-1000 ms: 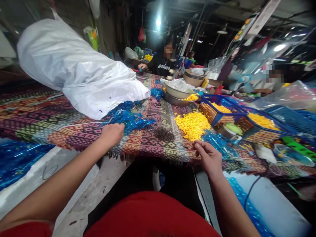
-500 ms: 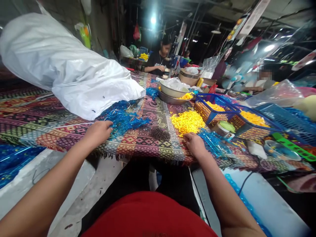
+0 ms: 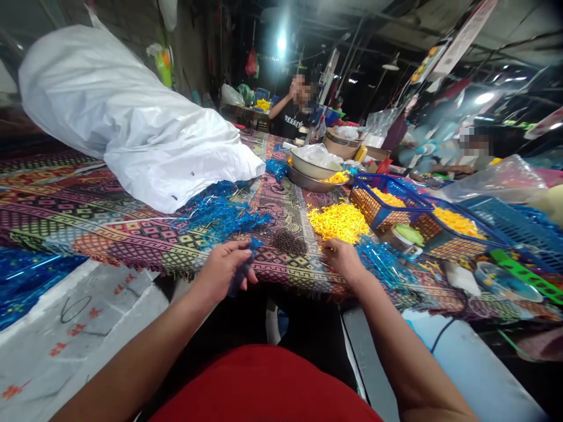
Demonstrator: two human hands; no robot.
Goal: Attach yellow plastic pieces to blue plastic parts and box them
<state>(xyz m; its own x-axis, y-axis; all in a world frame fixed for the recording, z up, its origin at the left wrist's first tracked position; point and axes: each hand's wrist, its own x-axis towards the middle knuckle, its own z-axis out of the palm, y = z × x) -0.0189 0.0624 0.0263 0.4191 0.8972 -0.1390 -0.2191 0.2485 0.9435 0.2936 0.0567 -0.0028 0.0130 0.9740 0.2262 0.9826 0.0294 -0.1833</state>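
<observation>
A crumpled piece of clear blue plastic [image 3: 240,271] is pinched in my left hand [image 3: 222,271], just above the table's front edge. Behind that hand lies a loose heap of the same blue plastic [image 3: 220,214]. My right hand [image 3: 343,258] rests at the near edge of a pile of small yellow pieces [image 3: 338,221], its fingers closed together; what they hold, if anything, is hidden. Between the hands sits a small heap of tiny dark beads or grains [image 3: 288,241]. More blue plastic strips [image 3: 385,264] lie to the right of my right hand.
A large white sack [image 3: 145,123] lies across the left of the patterned tablecloth [image 3: 92,246]. Stacked bowls [image 3: 312,176] and blue baskets [image 3: 382,202] with yellow pieces stand at right, near a green-lidded tub [image 3: 402,237]. A co-worker [image 3: 290,114] sits across the table.
My left hand has moved right and toward me from the blue heap, with a piece of blue plastic in it. My right hand stays by the yellow pile. The co-worker has raised a hand.
</observation>
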